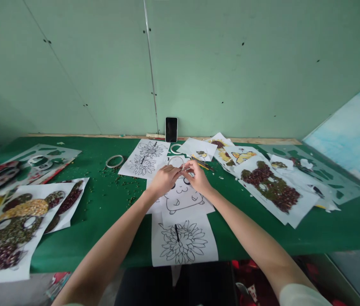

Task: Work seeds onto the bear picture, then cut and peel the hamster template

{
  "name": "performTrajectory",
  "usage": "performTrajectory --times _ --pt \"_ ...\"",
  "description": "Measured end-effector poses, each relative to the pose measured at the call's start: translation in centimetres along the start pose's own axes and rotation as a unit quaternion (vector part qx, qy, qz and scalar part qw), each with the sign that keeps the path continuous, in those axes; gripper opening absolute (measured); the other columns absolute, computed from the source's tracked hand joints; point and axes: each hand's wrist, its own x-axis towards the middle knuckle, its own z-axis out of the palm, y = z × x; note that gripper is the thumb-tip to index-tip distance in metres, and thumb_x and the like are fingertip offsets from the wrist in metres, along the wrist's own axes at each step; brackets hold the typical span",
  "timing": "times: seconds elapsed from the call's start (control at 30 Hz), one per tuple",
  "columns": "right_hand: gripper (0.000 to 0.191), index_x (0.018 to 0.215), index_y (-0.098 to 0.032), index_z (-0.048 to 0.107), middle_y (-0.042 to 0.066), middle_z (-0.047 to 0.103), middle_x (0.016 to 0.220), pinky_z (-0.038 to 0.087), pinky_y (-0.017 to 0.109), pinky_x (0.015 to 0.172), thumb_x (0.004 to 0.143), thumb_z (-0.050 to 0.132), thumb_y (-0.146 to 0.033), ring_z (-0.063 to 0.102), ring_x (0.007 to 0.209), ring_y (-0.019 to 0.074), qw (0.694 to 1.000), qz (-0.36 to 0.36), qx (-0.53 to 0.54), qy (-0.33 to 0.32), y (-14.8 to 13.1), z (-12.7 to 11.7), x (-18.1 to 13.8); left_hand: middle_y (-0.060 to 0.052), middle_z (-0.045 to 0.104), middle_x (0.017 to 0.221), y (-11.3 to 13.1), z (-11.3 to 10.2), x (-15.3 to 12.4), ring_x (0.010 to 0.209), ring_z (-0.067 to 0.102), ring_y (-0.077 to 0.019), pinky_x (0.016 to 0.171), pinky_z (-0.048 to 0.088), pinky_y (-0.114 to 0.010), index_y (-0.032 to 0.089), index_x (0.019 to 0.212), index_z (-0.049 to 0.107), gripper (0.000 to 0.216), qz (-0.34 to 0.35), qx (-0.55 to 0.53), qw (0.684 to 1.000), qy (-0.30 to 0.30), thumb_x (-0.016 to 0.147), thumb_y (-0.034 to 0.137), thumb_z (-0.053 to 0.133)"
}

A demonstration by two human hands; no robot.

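My left hand [163, 179] and my right hand [198, 177] meet over a white sheet with a cartoon animal outline [182, 197] on the green table [109, 212]. Both hands pinch a thin whitish tape ring [176, 160] that stands up between the fingertips, just beyond the drawing. A flower outline sheet [182, 243] lies nearer to me, at the table's front edge. Another flower sheet [144, 158] lies beyond my left hand.
A second tape ring [114, 161] and scattered beans [119, 180] lie left of centre. Bean-covered pictures [14, 229] fill the left side, others [272, 187] the right. A black phone [171, 129] leans on the wall. A yellow pen [202, 165] lies beyond my right hand.
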Motion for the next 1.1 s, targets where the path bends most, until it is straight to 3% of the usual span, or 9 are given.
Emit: performTrajectory --times 0.27,0.4,0.77,0.97,1.1 --pt "0.036 0.097 -0.028 0.061 0.008 0.07 0.103 0.062 0.041 0.087 0.108 0.059 -0.062 0.07 0.1 0.0257 0.998 -0.033 -0.06 0.01 -0.9 -0.6 0.4 -0.009 0.077 0.094 -0.2 -0.3 0.1 0.09 0.072 -0.0235 0.086 0.057 -0.041 0.02 0.107 0.074 0.031 -0.009 0.001 1.0 -0.004 0.117 0.035 0.049" --pt "0.041 0.095 -0.027 0.062 0.009 0.068 0.103 0.061 0.04 0.086 0.106 0.06 -0.066 0.068 0.101 0.0262 0.997 -0.039 -0.055 0.034 -1.4 -0.8 0.8 -0.007 0.076 0.088 -0.3 -1.2 0.3 0.087 0.072 -0.0239 0.088 0.056 -0.042 0.021 0.096 0.074 0.033 -0.04 -0.006 0.999 0.015 0.116 0.038 0.054" --pt "0.054 0.091 -0.022 0.071 0.004 0.071 0.084 0.051 0.034 0.074 0.087 0.074 -0.076 0.063 0.077 0.0222 0.986 0.124 0.001 0.109 1.4 -2.2 1.6 -0.008 0.074 0.08 -0.7 -4.5 0.8 0.075 0.064 -0.0196 0.076 0.05 -0.033 0.02 0.077 0.069 0.033 -0.18 -0.013 0.982 0.047 0.105 0.037 0.065" --pt "0.057 0.084 -0.022 0.072 0.005 0.071 0.079 0.052 0.036 0.077 0.087 0.07 -0.078 0.065 0.079 0.0249 0.987 0.142 -0.025 0.067 1.9 -1.9 1.4 -0.005 0.062 0.057 -0.2 -6.1 0.9 0.056 0.053 -0.0175 0.059 0.038 -0.031 0.019 0.071 0.072 0.035 -0.302 0.027 0.95 -0.068 0.1 0.034 0.06" --pt "0.054 0.087 -0.021 0.075 0.007 0.074 0.085 0.055 0.039 0.085 0.092 0.067 -0.074 0.068 0.087 0.0276 0.986 0.143 -0.076 0.047 2.6 -1.5 1.2 -0.008 0.064 0.058 0.0 -6.6 0.9 0.06 0.058 -0.0201 0.059 0.038 -0.03 0.018 0.073 0.075 0.033 -0.332 0.04 0.937 -0.104 0.097 0.037 0.064"
